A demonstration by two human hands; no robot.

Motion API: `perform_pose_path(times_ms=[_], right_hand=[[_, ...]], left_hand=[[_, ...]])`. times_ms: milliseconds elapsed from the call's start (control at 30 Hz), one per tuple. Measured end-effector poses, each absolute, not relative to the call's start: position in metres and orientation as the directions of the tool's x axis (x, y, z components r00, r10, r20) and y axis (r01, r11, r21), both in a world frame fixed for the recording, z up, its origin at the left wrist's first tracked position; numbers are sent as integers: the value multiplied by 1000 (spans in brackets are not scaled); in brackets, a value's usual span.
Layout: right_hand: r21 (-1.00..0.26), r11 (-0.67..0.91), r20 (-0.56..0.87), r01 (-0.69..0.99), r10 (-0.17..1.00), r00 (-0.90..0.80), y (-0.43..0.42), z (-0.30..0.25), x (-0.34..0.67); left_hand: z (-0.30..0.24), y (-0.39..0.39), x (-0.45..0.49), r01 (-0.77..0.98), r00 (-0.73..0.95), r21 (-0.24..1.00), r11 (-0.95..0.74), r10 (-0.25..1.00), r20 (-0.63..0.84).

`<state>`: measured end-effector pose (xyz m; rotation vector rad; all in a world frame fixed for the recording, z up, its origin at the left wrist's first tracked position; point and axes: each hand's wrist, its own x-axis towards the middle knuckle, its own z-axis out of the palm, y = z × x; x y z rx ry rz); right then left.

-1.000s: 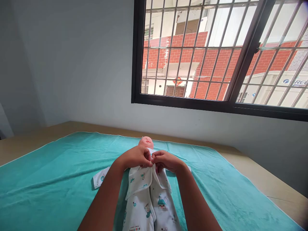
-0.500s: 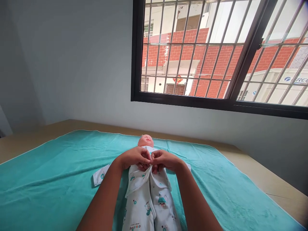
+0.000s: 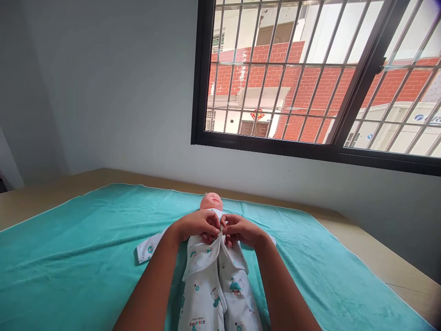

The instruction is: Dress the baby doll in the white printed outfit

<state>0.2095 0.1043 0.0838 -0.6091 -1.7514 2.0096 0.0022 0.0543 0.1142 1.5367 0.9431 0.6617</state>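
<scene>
A baby doll (image 3: 211,201) lies on its back, its head toward the wall, dressed in white baby clothes (image 3: 203,294) printed with small teal and coloured figures. Over its chest, my left hand (image 3: 203,225) pinches one front edge of the clothes between thumb and fingers. Close beside it, my right hand (image 3: 237,229) pinches the facing edge, and the fabric is drawn up to a point between them. Below my hands the front edges part and hang apart. A sleeve (image 3: 146,249) stretches out flat to the left; the other is mostly behind my right arm.
A teal blanket (image 3: 86,257) with a few creases is spread under the doll. It covers most of a wooden surface (image 3: 409,280) that runs up to the grey wall (image 3: 120,92). A dark-framed window (image 3: 262,140) with metal bars is above, on the right.
My fingertips have moved slightly apart while staying on the fabric at the doll's chest. The whole view has shifted a little, so things sit somewhat farther right.
</scene>
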Motion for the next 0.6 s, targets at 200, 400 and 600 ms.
perform_pose_path(times_ms=[200, 400, 600], right_hand=[[-996, -75, -85, 51, 576, -813, 104, 87, 208], [-993, -104, -102, 52, 567, -817, 105, 84, 208], [-994, -107, -92, 39, 558, -825, 108, 79, 207]], left_hand=[[117, 54, 2, 129, 557, 990, -47, 830, -33], [117, 55, 5, 145, 588, 988, -47, 808, -48], [118, 55, 7, 179, 584, 983, -43, 809, -72]])
